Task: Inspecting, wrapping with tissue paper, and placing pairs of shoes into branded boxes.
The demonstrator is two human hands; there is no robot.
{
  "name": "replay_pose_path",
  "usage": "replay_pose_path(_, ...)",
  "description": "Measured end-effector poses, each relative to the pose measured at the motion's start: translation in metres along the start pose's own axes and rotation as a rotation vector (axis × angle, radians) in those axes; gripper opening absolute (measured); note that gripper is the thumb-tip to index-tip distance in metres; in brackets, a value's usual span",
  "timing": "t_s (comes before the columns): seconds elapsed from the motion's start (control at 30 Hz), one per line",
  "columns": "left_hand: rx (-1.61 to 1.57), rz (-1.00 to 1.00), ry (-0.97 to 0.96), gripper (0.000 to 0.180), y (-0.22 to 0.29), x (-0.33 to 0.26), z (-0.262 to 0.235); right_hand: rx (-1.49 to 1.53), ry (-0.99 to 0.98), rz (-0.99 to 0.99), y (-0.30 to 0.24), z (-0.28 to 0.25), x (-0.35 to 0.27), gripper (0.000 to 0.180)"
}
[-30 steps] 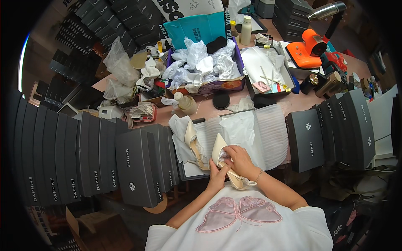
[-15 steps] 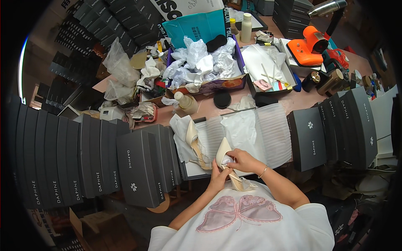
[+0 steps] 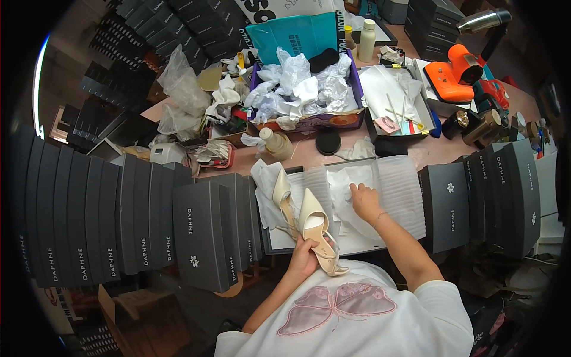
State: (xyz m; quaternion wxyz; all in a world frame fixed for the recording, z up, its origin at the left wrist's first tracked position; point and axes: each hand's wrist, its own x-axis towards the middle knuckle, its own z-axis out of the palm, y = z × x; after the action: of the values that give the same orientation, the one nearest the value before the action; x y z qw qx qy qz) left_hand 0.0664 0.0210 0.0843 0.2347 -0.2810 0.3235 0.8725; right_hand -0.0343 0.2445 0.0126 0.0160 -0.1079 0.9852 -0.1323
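A cream pointed-toe slingback shoe (image 3: 310,204) is in my left hand (image 3: 304,259), which grips it near the middle, its toe pointing away from me and its insole showing. White paper fills part of the toe. My right hand (image 3: 365,202) has its fingers pinched on crumpled white tissue paper (image 3: 342,183) in the open shoebox (image 3: 355,246). The matching shoe (image 3: 282,188) lies on white paper at the left of the box. Ribbed white foam sheet (image 3: 399,193) covers the box's right part.
Rows of dark grey shoeboxes (image 3: 199,232) stand on the left, with more boxes (image 3: 446,211) on the right. Behind are a carton of crumpled paper (image 3: 318,122), a bottle (image 3: 275,144), a round black lid (image 3: 328,142), a tray of papers (image 3: 392,98) and an orange device (image 3: 455,77).
My right hand has let go of the shoe and moved right onto the tissue paper. The shoe, now in my left hand alone, has turned to show its insole. The whole view has shifted slightly.
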Motion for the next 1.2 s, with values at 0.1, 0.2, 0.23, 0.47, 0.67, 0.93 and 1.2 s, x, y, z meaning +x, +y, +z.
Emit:
replay_pose_path(0.1,0.033,-0.009,-0.01,0.066,-0.003,0.0,0.002,0.259,0.002,-0.235,-0.05,-0.084,-0.021,0.019)
replay_pose_path(0.2,0.146,-0.016,-0.081,0.068,-0.014,-0.002,0.003,0.16,-0.025,-0.518,-0.076,-0.05,-0.032,0.019)
replay_pose_path(0.23,0.195,-0.006,-0.075,0.068,-0.015,-0.002,0.005,0.149,0.017,-0.554,-0.078,-0.038,-0.029,0.021)
replay_pose_path(0.47,0.039,0.015,-0.049,0.05,-0.01,0.015,-0.021,0.265,0.198,-0.492,-0.061,-0.086,-0.058,0.016)
replay_pose_path(0.67,-0.116,-0.085,-0.253,0.048,0.002,0.018,-0.012,0.637,0.006,-0.209,-0.063,-0.086,-0.051,0.052)
replay_pose_path(0.93,0.163,0.011,-0.14,0.078,0.01,0.002,0.037,0.728,-0.24,-0.064,-0.114,-0.007,-0.009,0.06)
replay_pose_path(1.2,0.412,-0.023,-0.038,0.047,0.037,0.073,-0.007,0.696,-0.448,-0.145,-0.129,-0.06,-0.038,0.073)
